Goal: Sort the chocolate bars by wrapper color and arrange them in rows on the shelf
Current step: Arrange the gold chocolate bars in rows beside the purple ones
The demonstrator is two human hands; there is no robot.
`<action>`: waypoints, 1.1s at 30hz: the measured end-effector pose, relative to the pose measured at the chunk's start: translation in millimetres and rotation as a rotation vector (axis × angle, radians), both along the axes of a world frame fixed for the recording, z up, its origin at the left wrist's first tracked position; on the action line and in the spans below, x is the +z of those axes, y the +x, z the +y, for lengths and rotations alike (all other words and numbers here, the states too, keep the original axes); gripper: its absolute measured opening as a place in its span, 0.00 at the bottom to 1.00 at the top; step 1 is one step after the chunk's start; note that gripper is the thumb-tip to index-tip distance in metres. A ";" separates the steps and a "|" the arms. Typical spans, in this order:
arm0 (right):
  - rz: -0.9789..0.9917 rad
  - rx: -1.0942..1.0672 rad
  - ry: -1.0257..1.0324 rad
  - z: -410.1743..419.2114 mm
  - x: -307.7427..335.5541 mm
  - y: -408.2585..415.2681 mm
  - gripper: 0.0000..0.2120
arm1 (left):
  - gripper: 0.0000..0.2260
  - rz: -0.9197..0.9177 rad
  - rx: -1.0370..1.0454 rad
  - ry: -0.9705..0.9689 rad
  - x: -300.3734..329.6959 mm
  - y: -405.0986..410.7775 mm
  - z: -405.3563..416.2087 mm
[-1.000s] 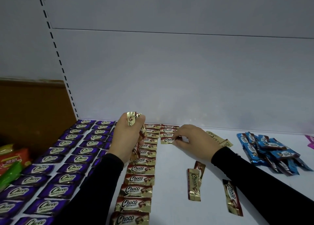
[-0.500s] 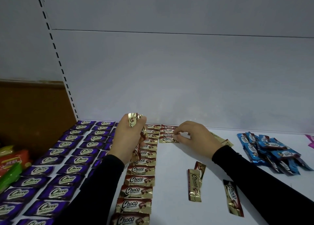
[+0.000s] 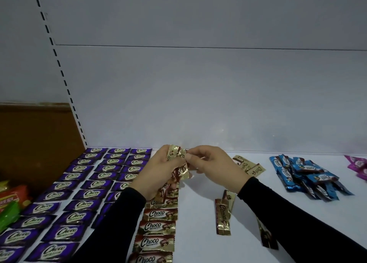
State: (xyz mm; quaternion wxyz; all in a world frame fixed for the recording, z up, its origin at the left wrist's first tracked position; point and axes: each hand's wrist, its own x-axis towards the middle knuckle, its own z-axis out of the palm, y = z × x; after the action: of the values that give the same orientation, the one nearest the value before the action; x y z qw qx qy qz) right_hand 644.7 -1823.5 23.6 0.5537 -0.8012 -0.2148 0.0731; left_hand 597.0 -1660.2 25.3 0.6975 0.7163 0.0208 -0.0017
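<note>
Head view: left hand (image 3: 156, 169) grips crinkly gold foil bars (image 3: 179, 163) (a bunch); right hand (image 3: 216, 165) pinches one.

I see a white shelf (image 3: 198, 223) carrying purple bars (image 3: 79, 183) laid in neat rows on its left side. Just right of them runs one column of gold bars (image 3: 156, 228). A few loose gold bars (image 3: 223, 217) lie scattered mid-shelf, a blue heap (image 3: 305, 175) sits further right, and pink wrappers (image 3: 359, 165) (cut off by the frame) lie at the far right edge.
</note>
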 end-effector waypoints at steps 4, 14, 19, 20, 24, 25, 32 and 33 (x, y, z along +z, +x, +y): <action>0.144 -0.015 0.199 -0.5 0.5 -2.6 0.07 | 0.09 -0.004 -0.073 0.030 3.5 -3.6 -2.8; 0.392 -0.062 0.456 -9.2 7.7 2.9 0.03 | 0.06 -0.102 -0.053 0.170 -2.7 1.5 4.0; 0.347 0.008 0.368 -6.6 4.4 0.1 0.08 | 0.05 -0.099 -0.038 0.160 -2.6 1.5 1.9; 0.338 -0.010 0.376 -7.7 4.5 1.5 0.09 | 0.05 -0.092 -0.021 0.160 -2.3 1.8 2.3; -0.049 -0.062 -0.066 -25.7 3.1 7.5 0.07 | 0.05 -0.064 0.136 0.081 -4.3 4.9 7.4; -0.220 -0.043 -0.274 -31.0 0.6 8.2 0.07 | 0.05 -0.055 0.174 0.047 -4.8 5.3 8.8; -0.487 0.206 -0.701 -36.5 -10.2 10.8 0.10 | 0.04 -0.050 0.263 -0.044 -4.7 6.8 12.3; -0.456 0.195 -0.691 -38.6 -7.3 11.1 0.12 | 0.04 -0.048 0.264 -0.046 -4.6 6.5 12.5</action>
State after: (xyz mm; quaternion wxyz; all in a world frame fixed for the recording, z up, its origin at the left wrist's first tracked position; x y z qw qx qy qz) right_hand 655.8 -1862.1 16.3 0.1812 -0.9113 -0.3696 0.0137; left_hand 603.6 -1647.7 20.7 0.7083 0.6909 0.0982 0.1069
